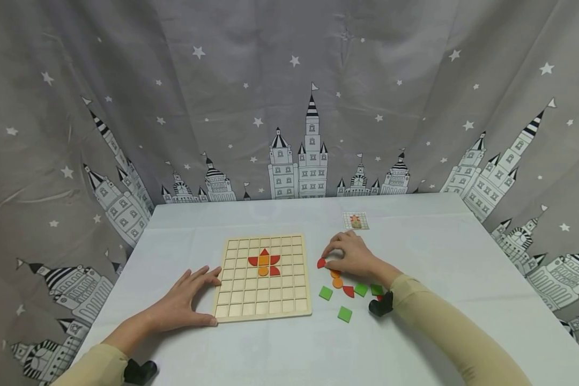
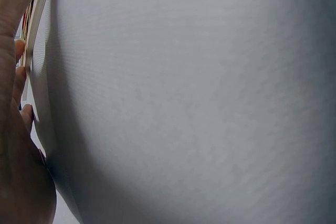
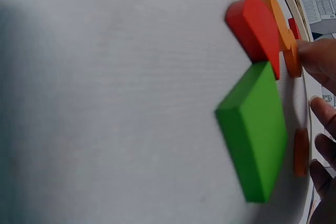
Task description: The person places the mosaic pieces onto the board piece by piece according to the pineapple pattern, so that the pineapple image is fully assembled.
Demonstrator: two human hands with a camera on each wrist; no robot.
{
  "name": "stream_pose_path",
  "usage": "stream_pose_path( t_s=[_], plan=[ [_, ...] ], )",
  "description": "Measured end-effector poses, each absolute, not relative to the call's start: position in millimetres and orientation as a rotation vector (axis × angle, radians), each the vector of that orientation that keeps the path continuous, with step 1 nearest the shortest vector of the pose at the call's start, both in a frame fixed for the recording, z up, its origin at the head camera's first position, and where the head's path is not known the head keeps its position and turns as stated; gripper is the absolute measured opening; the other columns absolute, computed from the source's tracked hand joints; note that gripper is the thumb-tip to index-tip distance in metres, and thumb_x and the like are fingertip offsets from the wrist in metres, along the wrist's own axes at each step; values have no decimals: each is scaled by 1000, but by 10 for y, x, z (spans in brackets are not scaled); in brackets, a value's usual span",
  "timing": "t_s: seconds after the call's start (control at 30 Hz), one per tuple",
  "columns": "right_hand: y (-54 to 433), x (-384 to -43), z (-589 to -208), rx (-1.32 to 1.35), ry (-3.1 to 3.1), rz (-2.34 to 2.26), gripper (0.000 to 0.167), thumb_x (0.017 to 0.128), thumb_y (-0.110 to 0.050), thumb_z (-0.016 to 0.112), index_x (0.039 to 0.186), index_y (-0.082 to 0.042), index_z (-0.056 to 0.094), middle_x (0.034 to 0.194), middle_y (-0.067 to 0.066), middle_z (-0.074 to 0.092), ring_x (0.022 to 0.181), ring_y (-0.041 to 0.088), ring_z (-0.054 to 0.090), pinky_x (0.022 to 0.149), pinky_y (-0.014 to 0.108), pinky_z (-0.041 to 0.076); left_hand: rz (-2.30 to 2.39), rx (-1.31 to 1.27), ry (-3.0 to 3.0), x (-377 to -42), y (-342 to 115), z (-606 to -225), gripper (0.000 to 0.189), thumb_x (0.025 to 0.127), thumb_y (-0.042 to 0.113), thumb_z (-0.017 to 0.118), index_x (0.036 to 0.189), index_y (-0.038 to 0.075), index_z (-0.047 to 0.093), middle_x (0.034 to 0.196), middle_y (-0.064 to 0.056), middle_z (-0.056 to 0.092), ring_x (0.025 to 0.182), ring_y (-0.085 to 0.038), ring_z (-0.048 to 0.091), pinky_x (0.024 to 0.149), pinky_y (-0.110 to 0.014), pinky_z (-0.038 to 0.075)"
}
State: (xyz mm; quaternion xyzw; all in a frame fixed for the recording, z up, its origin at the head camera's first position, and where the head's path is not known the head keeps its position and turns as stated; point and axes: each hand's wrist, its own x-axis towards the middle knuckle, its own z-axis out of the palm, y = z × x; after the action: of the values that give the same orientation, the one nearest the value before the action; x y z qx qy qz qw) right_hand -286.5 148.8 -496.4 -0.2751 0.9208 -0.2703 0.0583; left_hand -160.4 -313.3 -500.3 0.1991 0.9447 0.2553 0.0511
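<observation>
A wooden grid board [image 1: 241, 295] lies left of the middle of the table. On its squares sit a red triangle [image 1: 265, 252], an orange square [image 1: 263, 260], an orange disc [image 1: 262, 272] and several red quarter-circle pieces, one of them a lower quarter-circle [image 1: 274, 271]. My left hand [image 1: 185, 303] rests at the board's left side, thumb and fingers spread along its edge. Right of the board, my right hand [image 1: 354, 257] pinches a red quarter-circle piece [image 1: 321, 262] between thumb and fingertips, close over the table. Orange pieces lie partly under this hand.
Loose pieces lie near my right wrist: an orange disc [image 1: 337, 283], a red quarter-circle [image 1: 348, 291] and several green squares, one being the nearest square [image 1: 344, 314]. A small picture card [image 1: 356, 221] with a gridded figure lies at the back right. A grey castle-print curtain [image 1: 251, 69] hangs behind the table.
</observation>
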Motion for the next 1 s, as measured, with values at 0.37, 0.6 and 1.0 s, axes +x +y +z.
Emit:
stream_pose_path(
  t_s=[0.37, 0.6, 1.0],
  plan=[
    [1492, -2842, -5001, -795, 2780, -896, 16, 86, -39, 81, 101, -39, 77, 117, -9, 60, 122, 21, 41, 108, 49, 35, 767, 576, 2867, -1590, -3110, -4964, 86, 65, 73, 82, 130, 23, 54, 163, -7, 37, 152, -42, 21, 123, -64, 4],
    [1448, -2815, -5008, -901, 2843, -857, 12, 86, -36, 82, 98, -31, 79, 118, -7, 61, 118, 20, 44, 103, 45, 39, 780, 578, 2864, -1587, -3102, -4954, 86, 65, 72, 83, 129, 23, 55, 163, -7, 37, 152, -41, 21, 123, -63, 3],
    [1145, -2813, -4844, -1035, 2951, -875, 12, 85, -31, 83, 94, -25, 78, 114, -6, 63, 116, 22, 47, 102, 45, 41, 751, 565, 2869, -1607, -3116, -4996, 85, 64, 75, 81, 128, 26, 53, 164, -5, 37, 153, -40, 21, 124, -62, 3]
  ],
)
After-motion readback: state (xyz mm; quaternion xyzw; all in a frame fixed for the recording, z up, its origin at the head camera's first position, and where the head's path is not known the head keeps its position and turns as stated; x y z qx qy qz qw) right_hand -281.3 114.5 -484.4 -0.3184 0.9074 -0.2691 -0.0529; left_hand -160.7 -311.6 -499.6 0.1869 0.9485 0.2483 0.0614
